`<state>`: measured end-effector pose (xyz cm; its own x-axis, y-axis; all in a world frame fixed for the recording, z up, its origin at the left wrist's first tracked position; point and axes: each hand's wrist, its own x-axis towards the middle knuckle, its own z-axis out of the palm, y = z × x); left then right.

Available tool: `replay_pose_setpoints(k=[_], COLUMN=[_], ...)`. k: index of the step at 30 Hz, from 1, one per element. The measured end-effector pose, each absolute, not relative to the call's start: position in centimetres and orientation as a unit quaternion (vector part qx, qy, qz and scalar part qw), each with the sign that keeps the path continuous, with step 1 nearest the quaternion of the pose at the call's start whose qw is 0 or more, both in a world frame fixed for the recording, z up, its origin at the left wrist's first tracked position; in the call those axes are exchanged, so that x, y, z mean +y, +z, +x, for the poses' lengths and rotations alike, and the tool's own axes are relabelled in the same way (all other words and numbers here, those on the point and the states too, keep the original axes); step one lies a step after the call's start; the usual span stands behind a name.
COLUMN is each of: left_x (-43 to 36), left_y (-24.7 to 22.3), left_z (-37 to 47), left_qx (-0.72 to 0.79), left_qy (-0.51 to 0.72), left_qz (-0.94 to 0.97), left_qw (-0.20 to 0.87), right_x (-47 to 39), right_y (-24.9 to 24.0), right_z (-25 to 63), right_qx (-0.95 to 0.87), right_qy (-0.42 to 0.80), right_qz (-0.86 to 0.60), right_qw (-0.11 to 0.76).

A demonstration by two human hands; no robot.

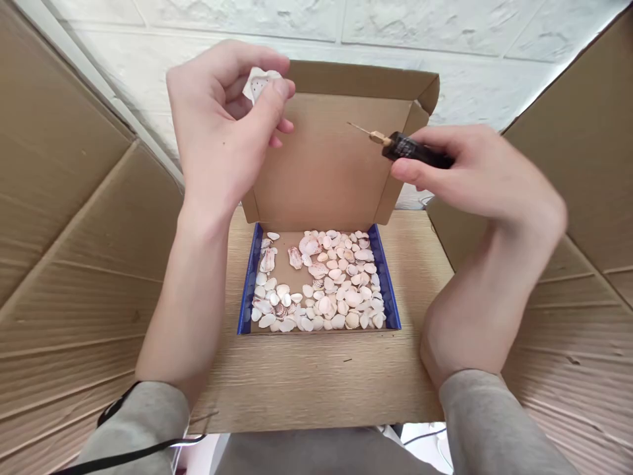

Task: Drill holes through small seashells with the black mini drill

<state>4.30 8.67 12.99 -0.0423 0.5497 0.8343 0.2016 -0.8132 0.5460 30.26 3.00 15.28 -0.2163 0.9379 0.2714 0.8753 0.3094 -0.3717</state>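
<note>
My left hand [217, 112], raised at the upper left, pinches a small white piece [260, 84] between thumb and fingers. Several dark dots mark its face and its edge is uneven; whether it is a shell I cannot tell. Opposite it, my right hand [459, 161] grips a black mini hand drill [413, 150] with a brass chuck and a thin bit pointing left. The bit is apart from the white piece. Below both hands lies an open cardboard box [390, 284] with blue sides, holding many pale seashells [341, 290].
The box's lid [331, 158] stands up behind it against the white brick-patterned wall [395, 30]. Cardboard panels [64, 264] rise on either side of the wooden table [306, 382]. A black cable [133, 455] runs by my left sleeve.
</note>
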Motion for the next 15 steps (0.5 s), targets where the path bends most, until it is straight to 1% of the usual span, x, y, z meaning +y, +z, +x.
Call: replay_pose_setpoints(k=[2,5,6,7,8,12,15], left_x=[7.8,6.2,5.7,5.3,4.9,4.6,5.0], left_y=[13.0,13.1,13.2,13.3,13.4,13.5,13.2], left_z=[4.2,4.2,4.3,4.3,4.4,5.0,5.5], left_qx=[0.285,0.3,0.341,0.358,0.375,0.404,0.385], left_qy=[0.654,0.62,0.57,0.561,0.529,0.513,0.525], left_qz=[0.69,0.713,0.733,0.733,0.748,0.744,0.734], left_qw=[0.12,0.132,0.144,0.136,0.141,0.143,0.193], right_x=[2.4,2.0,1.9,1.8,1.7,1.1,0.9], right_y=[15.8,15.9,15.9,15.9,15.9,16.4,16.8], right_z=[31.2,32.6,32.9,33.1,33.2,31.9,30.5], right_qx=[-0.773,-0.788,-0.793,-0.794,-0.796,-0.795,-0.785], right_qy=[0.071,0.066,0.065,0.069,0.072,0.075,0.071], right_qz=[-0.599,-0.593,-0.588,-0.587,-0.585,-0.577,-0.584], right_qw=[0.196,0.154,0.147,0.141,0.14,0.17,0.194])
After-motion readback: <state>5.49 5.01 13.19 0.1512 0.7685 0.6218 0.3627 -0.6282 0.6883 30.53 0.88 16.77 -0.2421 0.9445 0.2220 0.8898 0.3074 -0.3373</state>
